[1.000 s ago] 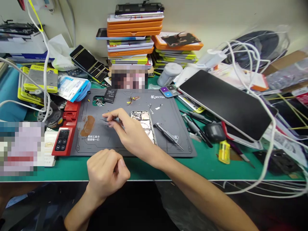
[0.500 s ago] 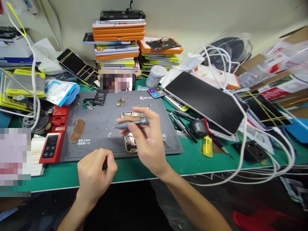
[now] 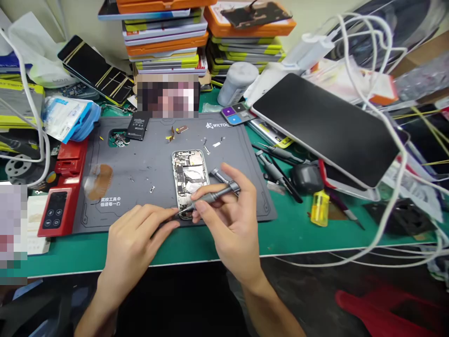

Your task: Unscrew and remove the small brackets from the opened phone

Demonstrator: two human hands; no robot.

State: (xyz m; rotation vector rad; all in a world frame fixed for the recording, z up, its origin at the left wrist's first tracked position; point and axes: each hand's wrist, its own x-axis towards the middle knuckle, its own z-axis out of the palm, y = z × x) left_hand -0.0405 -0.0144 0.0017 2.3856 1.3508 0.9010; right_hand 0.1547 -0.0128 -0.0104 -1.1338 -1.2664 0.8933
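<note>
1. L hand (image 3: 135,238): near-left of the phone housing, fingers together, thumb and index tips nearly closed at its near-left corner. Can't tell if a small part is pinched between them.
2. R hand (image 3: 235,229): near-right of the housing, thumb and fingers pinching a slim grey metal screwdriver (image 3: 215,194). Its tip points at the housing's near end; contact n/a from this view. Driver should handle light and rigid; grip the barrel, guide lightly.
3. Ref. landmark: open, silver-rimmed rectangular phone housing (image 3: 191,173), flat on the dark grey printed work mat (image 3: 133,161), innards up. Est. light, stiff at the rim, poss. slippery; exposed boards and flex fragile. Hold by opposite side rails; keep fingers off internals.
4. Second grey metal screwdriver (image 3: 219,177): just right of the housing, partly behind R hand.
5. Tiny silver metal bracket (image 3: 152,189): left of the housing; easily lost, use fine tips.
6. Brown-and-yellow flex piece (image 3: 170,135): beyond the housing, slightly left; soft, creases easily.
7. Flat black rectangular battery (image 3: 137,125): far-left of the housing; don't bend or puncture, lift by edges.
</note>
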